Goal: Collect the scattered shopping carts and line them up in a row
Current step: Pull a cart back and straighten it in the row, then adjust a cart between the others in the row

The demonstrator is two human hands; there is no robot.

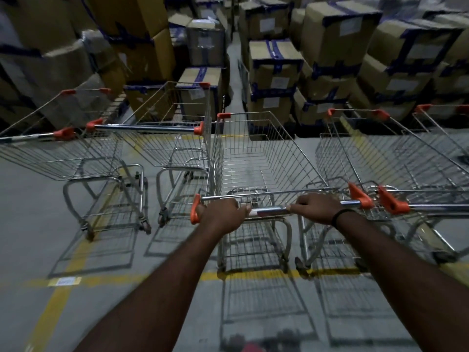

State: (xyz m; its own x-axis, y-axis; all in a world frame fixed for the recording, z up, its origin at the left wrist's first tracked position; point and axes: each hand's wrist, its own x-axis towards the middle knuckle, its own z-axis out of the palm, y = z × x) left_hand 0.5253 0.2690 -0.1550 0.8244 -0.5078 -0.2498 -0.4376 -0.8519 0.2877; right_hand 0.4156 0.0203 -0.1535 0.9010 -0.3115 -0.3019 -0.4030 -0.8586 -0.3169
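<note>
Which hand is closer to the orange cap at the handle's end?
Left. The left hand sits right beside the orange cap; the right hand grips further along the handle.

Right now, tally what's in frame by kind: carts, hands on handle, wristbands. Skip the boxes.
Shopping carts: 5, namely far-left cart, second cart, held cart, right cart, far-right cart cut by the frame edge.
Hands gripping the held cart's handle: 2, left hand, right hand.
Black wristband: 1.
Total: 8.
</note>
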